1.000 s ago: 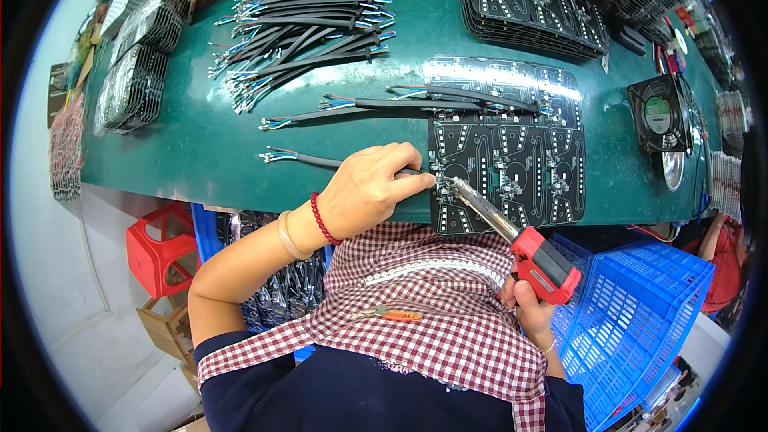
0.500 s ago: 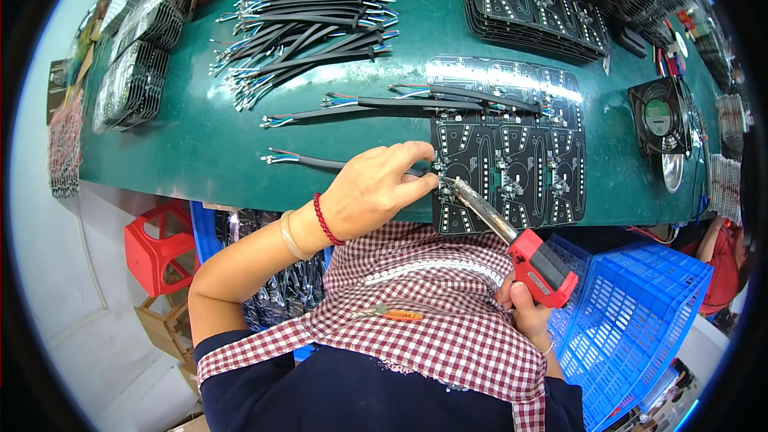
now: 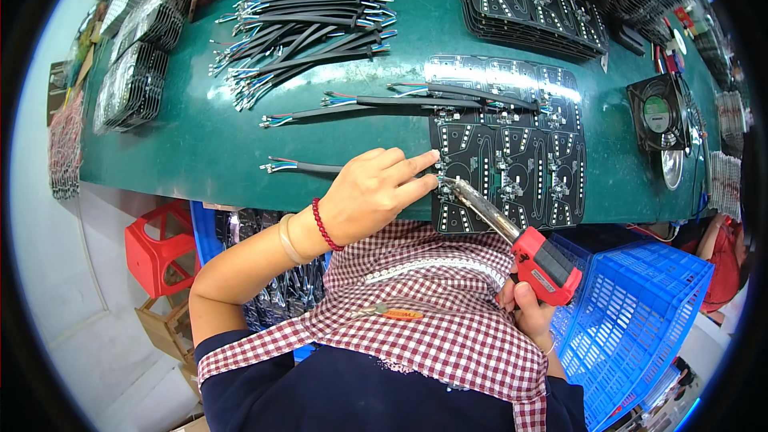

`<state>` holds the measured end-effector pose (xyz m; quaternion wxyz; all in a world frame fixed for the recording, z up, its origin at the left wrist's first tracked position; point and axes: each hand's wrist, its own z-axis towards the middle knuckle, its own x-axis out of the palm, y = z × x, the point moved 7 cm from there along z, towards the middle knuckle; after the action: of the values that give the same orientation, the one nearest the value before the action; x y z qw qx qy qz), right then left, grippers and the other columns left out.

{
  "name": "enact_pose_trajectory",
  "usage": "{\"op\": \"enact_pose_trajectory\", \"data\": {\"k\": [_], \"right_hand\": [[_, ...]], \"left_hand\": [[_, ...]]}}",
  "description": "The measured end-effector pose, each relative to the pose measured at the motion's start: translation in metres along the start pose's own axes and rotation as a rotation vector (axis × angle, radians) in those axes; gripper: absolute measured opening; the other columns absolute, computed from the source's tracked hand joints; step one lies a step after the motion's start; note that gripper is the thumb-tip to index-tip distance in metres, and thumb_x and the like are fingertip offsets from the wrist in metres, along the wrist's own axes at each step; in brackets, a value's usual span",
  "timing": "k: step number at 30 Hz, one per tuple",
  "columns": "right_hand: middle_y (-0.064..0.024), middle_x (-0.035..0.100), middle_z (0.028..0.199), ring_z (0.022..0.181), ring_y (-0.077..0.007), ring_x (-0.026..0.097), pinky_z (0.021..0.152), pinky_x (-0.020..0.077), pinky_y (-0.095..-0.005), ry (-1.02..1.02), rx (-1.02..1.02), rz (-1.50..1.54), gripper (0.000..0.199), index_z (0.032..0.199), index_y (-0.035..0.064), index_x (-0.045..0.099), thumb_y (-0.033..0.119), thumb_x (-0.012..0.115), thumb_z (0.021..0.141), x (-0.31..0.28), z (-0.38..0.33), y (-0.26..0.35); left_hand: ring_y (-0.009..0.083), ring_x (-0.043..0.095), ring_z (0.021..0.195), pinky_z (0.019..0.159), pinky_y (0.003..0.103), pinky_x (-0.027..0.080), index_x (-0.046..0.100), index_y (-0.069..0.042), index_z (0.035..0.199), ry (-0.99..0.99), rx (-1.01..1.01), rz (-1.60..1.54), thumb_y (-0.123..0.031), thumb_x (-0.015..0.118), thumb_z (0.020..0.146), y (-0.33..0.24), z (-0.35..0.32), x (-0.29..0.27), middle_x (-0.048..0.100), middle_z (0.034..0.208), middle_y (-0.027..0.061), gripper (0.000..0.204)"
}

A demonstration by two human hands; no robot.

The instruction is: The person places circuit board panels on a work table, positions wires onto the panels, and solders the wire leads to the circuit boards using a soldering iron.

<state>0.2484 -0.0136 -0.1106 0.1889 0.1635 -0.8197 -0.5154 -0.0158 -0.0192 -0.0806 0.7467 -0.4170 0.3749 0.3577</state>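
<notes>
Head view: my left hand [image 3: 372,196], fingertips slightly parted, holds a black cable [image 3: 316,167] at the circuit panel [image 3: 520,162]'s left edge; my right hand [image 3: 530,314] wraps the soldering iron [image 3: 528,250]. Two cables [image 3: 392,102] already cross the panel; the heap [image 3: 316,26] beyond its left remains.

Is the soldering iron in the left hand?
No, the right hand holds the soldering iron, while the left hand is over a cable.
</notes>
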Motion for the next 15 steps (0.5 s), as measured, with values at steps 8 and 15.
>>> {"op": "enact_pose_trajectory", "data": {"k": [8, 15], "right_hand": [[-0.0066, 0.055, 0.066, 0.055, -0.0111, 0.049, 0.052, 0.0425, -0.0259, 0.014, -0.01, -0.121, 0.018, 0.093, -0.0016, 0.053, 0.015, 0.057, 0.089, -0.001, -0.003, -0.005], [-0.0085, 0.054, 0.065, 0.051, -0.0122, 0.047, 0.05, 0.0405, -0.0254, 0.069, -0.02, -0.28, 0.03, 0.106, -0.0032, 0.049, 0.02, 0.057, 0.088, -0.005, -0.004, -0.012]], "left_hand": [[0.0167, 0.055, 0.075, 0.066, 0.029, 0.047, 0.063, -0.007, 0.092, 0.017, 0.013, 0.013, -0.007, 0.058, 0.071, -0.001, 0.002, -0.002, 0.061, 0.113, 0.0071, 0.021], [0.016, 0.052, 0.066, 0.061, 0.03, 0.046, 0.065, -0.008, 0.092, -0.039, 0.004, 0.011, -0.005, 0.058, 0.068, -0.002, 0.002, -0.003, 0.063, 0.113, 0.0062, 0.025]]}}
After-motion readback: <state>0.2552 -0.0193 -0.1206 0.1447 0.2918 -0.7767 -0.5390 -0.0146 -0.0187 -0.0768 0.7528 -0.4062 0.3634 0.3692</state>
